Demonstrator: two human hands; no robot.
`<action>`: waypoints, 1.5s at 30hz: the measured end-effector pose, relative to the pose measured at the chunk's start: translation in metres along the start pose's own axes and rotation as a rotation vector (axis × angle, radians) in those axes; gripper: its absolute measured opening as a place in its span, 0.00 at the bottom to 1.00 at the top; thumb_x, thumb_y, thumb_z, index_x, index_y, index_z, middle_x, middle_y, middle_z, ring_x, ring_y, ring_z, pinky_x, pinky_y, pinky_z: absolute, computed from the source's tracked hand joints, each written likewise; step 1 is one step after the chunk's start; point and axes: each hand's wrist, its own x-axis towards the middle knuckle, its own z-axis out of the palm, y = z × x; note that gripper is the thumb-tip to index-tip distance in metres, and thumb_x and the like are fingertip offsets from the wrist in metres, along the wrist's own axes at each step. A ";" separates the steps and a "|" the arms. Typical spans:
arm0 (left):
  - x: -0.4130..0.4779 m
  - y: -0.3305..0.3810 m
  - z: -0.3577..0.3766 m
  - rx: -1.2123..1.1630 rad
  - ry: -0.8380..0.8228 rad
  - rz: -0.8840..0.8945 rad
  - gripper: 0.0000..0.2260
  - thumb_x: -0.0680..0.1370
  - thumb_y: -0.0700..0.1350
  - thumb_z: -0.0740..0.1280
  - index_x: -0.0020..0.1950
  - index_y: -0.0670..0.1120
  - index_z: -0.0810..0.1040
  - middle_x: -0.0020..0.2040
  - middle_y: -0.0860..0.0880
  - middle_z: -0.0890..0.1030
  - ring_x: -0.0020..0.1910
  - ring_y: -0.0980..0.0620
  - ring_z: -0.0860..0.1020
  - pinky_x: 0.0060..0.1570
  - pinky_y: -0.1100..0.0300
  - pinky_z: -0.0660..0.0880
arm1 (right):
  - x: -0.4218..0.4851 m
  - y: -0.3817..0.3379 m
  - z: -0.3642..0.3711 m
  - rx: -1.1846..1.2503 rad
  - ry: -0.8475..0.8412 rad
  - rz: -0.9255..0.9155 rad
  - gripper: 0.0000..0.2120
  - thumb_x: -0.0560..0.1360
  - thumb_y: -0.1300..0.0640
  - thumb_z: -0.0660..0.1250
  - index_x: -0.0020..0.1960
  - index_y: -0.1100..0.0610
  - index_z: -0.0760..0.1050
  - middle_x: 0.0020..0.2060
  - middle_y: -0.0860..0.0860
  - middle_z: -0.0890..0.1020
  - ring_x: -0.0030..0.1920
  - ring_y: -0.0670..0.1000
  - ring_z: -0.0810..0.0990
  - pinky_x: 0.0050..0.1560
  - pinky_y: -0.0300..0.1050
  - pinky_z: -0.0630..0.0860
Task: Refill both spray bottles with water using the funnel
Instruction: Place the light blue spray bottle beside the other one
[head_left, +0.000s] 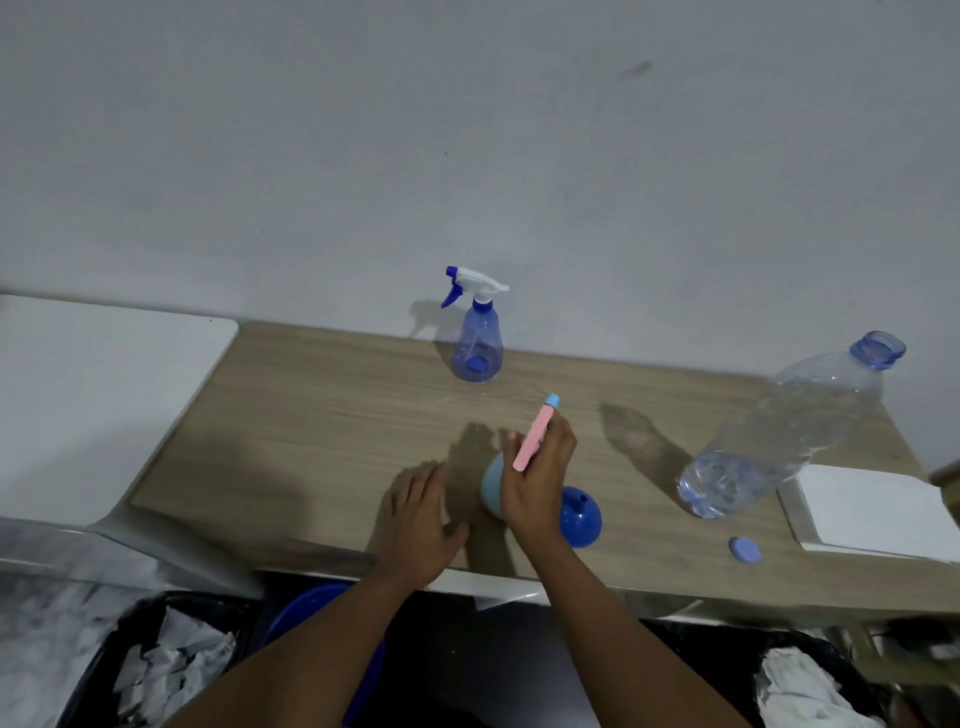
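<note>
Your right hand (540, 467) grips the pale-blue, pink-topped spray bottle (492, 488) near the wooden table's (311, 415) front edge. Brace it with your flat, empty left hand (421, 514) while twisting.

I see free wooden tabletop (311, 415) from my flat left hand (421, 519) up to the transparent blue trigger spray bottle (478, 348) at the wall. The right side is tighter. My right hand (537, 478) grips the light-blue bottle with pink spray head (493, 483), the dark blue plastic funnel (584, 519) lies just beside it, and further right stand the tall clear plastic water bottle (779, 431) and the small blue cap (744, 549).

Table (322, 415): spray bottle (478, 343), water bottle (779, 436), funnel (582, 517), cap (744, 549)
</note>
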 end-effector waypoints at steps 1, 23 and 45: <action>0.003 -0.005 0.000 0.049 -0.078 -0.063 0.41 0.74 0.63 0.65 0.80 0.53 0.48 0.82 0.49 0.49 0.80 0.45 0.45 0.76 0.43 0.45 | 0.003 0.001 0.000 -0.001 0.004 -0.013 0.24 0.79 0.61 0.65 0.74 0.57 0.62 0.65 0.51 0.70 0.59 0.39 0.75 0.62 0.43 0.75; 0.015 -0.013 0.004 0.170 -0.446 -0.174 0.54 0.67 0.77 0.61 0.77 0.57 0.30 0.76 0.52 0.25 0.73 0.44 0.23 0.70 0.36 0.28 | 0.052 -0.020 -0.116 -0.315 -0.501 0.385 0.27 0.80 0.35 0.57 0.54 0.54 0.84 0.41 0.49 0.85 0.44 0.50 0.83 0.55 0.50 0.78; 0.028 0.020 0.003 0.144 -0.304 -0.164 0.64 0.58 0.80 0.64 0.80 0.50 0.36 0.79 0.51 0.32 0.77 0.46 0.29 0.71 0.32 0.32 | 0.079 -0.031 -0.146 -0.141 -0.076 0.204 0.16 0.79 0.43 0.64 0.50 0.56 0.67 0.41 0.54 0.80 0.41 0.61 0.85 0.36 0.54 0.83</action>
